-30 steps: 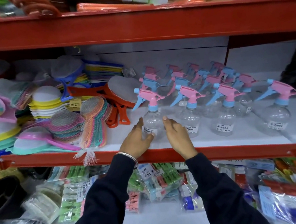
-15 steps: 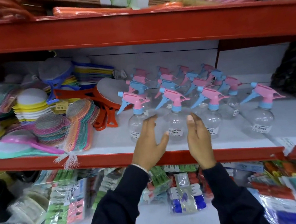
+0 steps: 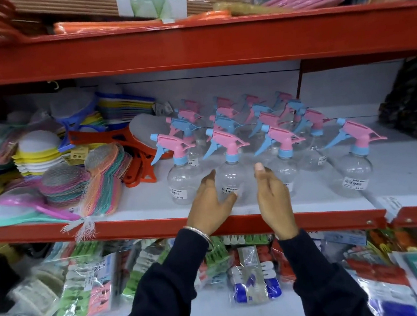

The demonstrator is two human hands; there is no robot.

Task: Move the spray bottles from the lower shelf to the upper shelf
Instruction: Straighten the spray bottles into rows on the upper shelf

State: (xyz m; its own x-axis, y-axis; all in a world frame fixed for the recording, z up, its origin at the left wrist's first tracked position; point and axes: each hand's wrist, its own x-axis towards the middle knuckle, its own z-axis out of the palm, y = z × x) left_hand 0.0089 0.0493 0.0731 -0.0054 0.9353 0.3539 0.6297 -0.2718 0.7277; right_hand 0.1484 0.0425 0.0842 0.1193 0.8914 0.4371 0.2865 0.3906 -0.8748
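Several clear spray bottles with pink and blue trigger heads stand in rows on the white middle shelf (image 3: pixel 396 190). A front-row bottle (image 3: pixel 230 174) sits between my two hands. My left hand (image 3: pixel 210 204) is at its left side, fingers spread, the thumb against the bottle's lower part. My right hand (image 3: pixel 274 200) is just right of it, fingers apart, a small gap to the glass. Another front bottle (image 3: pixel 183 183) stands to the left, one (image 3: pixel 286 173) to the right, and a lone one (image 3: pixel 356 171) further right.
Netted scrubbers and coloured strainers (image 3: pixel 59 182) fill the shelf's left half. An orange strainer (image 3: pixel 138 152) lies beside the bottles. The red beam of the shelf above (image 3: pixel 191 44) hangs overhead, with mats on top. Packets of clothes pegs (image 3: pixel 92 283) lie on the shelf below.
Both hands left the left-hand front bottle and shifted right, now flanking the second front bottle. The view also panned slightly.
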